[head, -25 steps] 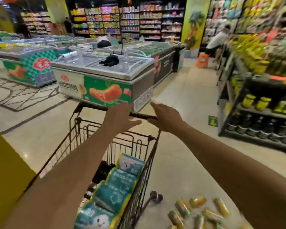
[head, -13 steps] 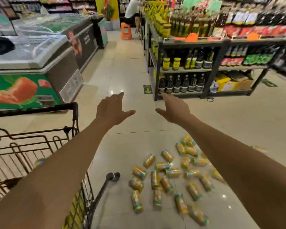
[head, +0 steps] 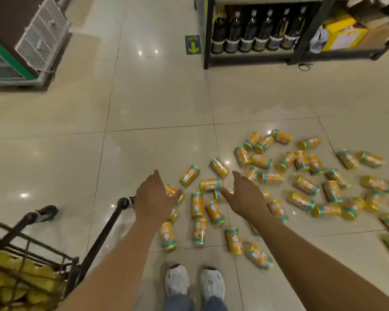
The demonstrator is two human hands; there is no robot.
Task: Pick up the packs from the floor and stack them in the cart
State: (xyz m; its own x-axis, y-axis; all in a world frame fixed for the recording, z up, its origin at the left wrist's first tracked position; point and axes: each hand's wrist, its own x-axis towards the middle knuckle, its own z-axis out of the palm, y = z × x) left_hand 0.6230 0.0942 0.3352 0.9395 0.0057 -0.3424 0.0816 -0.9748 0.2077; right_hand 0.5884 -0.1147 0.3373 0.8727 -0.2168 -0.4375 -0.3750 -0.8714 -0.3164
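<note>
left hand grip spread, empty | right hand grip spread, empty | yellow packs scattered on floor below and ahead of both grips, mass spreading rightward | nearest pack's long axis crosswise between hands, right slightly nearer | cart behind-left

This is a shop, a supermarket aisle. A metal shelf holds a row of dark bottles beside cardboard boxes; a chest freezer stands opposite, a wire cart waits nearby, and an arrow sticker marks the glossy tiled floor.
</note>
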